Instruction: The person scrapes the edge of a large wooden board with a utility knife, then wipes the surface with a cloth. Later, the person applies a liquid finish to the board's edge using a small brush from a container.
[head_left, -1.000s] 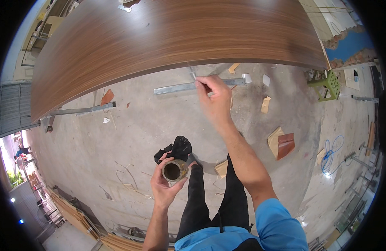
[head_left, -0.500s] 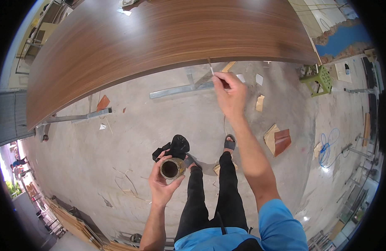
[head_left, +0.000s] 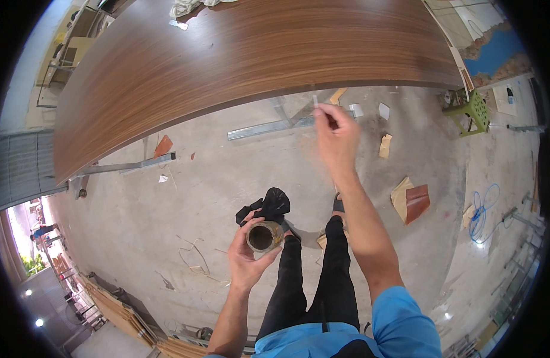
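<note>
My left hand (head_left: 246, 261) is wrapped round a stained, round can (head_left: 277, 234) with a dark inside. A bunched black cloth (head_left: 275, 204) shows just beyond the can, at my fingers; whether I hold it too I cannot tell. Pinched in my right hand (head_left: 338, 134) is a thin, pale-handled small brush (head_left: 315, 100), upright in view and blurred at its tip. Its tip meets the near edge of a large brown wood-grain panel (head_left: 257, 59), which spans the upper part of the view.
Metal bars (head_left: 260, 130) show below the panel. A green plastic stool (head_left: 470, 113) stands at its right end. Scraps of brown sheet (head_left: 417, 204) and a coiled blue hose (head_left: 479, 218) lie on the concrete floor. A white cloth (head_left: 191, 6) rests on the panel's far side.
The whole scene has shifted somewhat to the right in view. My right hand has moved a little rightward along the panel's edge with the brush. The left hand keeps hold of the can.
</note>
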Tool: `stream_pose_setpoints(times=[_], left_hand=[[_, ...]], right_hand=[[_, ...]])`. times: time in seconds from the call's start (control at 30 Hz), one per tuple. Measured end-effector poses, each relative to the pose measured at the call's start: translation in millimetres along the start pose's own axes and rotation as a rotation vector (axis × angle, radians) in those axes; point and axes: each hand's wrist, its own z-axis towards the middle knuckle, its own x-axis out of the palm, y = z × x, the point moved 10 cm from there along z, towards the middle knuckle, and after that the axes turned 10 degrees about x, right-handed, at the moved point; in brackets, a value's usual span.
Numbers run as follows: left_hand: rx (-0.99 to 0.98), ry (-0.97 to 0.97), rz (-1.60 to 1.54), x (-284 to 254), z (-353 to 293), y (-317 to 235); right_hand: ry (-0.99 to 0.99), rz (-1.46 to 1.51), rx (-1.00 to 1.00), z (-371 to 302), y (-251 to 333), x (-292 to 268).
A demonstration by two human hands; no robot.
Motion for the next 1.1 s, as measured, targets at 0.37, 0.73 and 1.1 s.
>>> stream_pose_setpoints(times=[0.37, 0.73, 1.1], left_hand=[[0.019, 0.007, 0.060, 8, 5, -2], [-0.052, 0.051, -0.001, 43, 11, -2], [-0.033, 0.134, 0.006, 91, 25, -12]], right_hand=[[-0.234, -0.079, 0.051, 34, -12, -86], [-0.327, -0.145, -0.198, 63, -11, -163], [-0.173, -0.216, -0.305, 72, -6, -175]])
